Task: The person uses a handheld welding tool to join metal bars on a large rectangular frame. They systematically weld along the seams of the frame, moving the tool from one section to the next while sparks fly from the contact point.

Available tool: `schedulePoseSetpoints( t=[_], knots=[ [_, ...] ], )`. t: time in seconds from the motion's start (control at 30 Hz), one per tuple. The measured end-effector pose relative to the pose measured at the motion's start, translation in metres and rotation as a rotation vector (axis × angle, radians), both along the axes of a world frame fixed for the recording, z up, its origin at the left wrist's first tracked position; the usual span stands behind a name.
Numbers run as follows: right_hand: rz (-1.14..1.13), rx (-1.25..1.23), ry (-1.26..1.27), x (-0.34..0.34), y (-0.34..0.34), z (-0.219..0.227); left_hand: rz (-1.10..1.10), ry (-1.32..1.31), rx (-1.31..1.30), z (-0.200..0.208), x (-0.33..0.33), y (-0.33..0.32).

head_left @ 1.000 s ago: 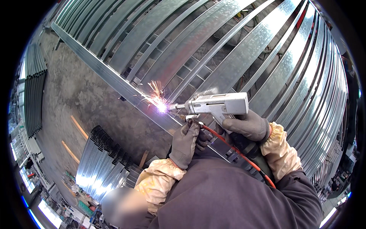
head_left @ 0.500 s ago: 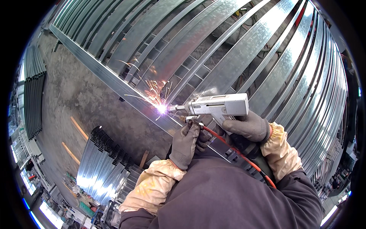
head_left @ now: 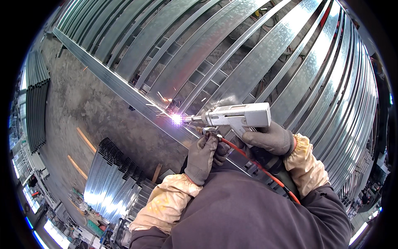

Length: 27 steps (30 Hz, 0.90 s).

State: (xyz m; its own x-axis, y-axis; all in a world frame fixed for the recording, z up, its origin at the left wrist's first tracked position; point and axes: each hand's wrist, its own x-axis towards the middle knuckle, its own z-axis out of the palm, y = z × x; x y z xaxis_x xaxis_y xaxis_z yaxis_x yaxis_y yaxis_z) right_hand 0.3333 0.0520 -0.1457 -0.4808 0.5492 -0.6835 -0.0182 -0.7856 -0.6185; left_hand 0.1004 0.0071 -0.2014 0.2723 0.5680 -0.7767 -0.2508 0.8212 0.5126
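Note:
In a grey glove, my right hand [head_left: 271, 139] is wrapped round the grip of a silver-white pistol-shaped welding gun [head_left: 238, 115]. The gun points left, and a bright violet-white welding arc [head_left: 176, 119] burns at its nozzle. That light hides the joint beneath it, on the long edge rail [head_left: 112, 88] of a galvanized steel frame [head_left: 253, 70]. Just below the barrel, my gloved left hand [head_left: 202, 157] is closed on a small metal fitting [head_left: 207, 130] near the nozzle. A red hose [head_left: 253, 162] runs from that fitting past my right hand toward my body.
Bundled steel profiles [head_left: 112, 178] lie on the concrete floor [head_left: 78, 99] at lower left. Dark stacked profiles [head_left: 36, 103] stand farther left. Two wooden strips [head_left: 86, 140] lie between them. Sparks scatter around the arc.
The arc keeps burning at nearly the same spot. Its spray of orange sparks has shrunk to a few short streaks. Both hands and the gun have hardly moved.

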Motion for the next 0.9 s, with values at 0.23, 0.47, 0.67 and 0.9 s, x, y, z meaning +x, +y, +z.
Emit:
schedulePoseSetpoints(
  t=[0.23, 0.47, 0.67, 0.9],
  knots=[
    [-0.022, 0.034, -0.044, 0.004, -0.002, -0.004, -0.047, 0.009, 0.005, 0.000, -0.002, 0.001],
    [-0.055, 0.107, -0.084, 0.007, -0.012, -0.009, -0.095, -0.036, -0.034, -0.003, -0.001, 0.001],
    [-0.091, 0.013, 0.052, 0.004, -0.015, 0.008, -0.088, -0.149, -0.142, -0.006, -0.001, -0.004],
    [-0.068, -0.047, 0.074, 0.007, -0.017, 0.007, -0.055, -0.159, -0.169, -0.008, 0.000, -0.013]
  ],
)
